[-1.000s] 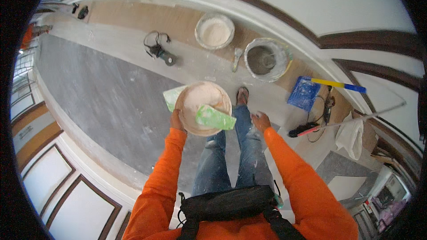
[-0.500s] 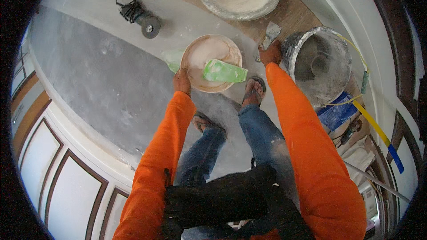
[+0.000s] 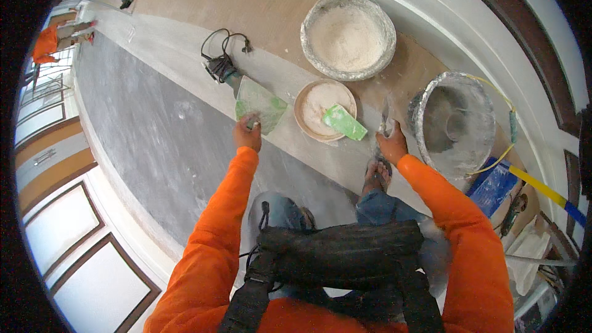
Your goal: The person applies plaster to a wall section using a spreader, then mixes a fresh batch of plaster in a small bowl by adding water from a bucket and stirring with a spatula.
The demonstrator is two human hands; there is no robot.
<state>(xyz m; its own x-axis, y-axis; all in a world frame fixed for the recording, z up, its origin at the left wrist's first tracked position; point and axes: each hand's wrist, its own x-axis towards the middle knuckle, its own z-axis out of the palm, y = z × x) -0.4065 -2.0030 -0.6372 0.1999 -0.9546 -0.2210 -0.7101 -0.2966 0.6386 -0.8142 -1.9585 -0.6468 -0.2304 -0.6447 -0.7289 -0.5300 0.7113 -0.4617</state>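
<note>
A green plastic trowel [image 3: 260, 106] is gripped by the left hand [image 3: 248, 134], a narrow putty knife [image 3: 385, 124] by the right hand [image 3: 392, 143], best lifted flat beside the plaster bowl [image 3: 325, 110].

The left hand [image 3: 248, 134] grips a wide green plaster trowel [image 3: 259, 105] by its handle, the flat blade fanning up and away from the fingers, smeared pale. The right hand [image 3: 391, 143] closes on a small grey-dusted trowel [image 3: 385, 120], its blade pointing up from the fist. Between the two grips sits a shallow tan pan [image 3: 325, 110] of white plaster with a green scraper [image 3: 344, 122] lying across its near-right rim.
</note>
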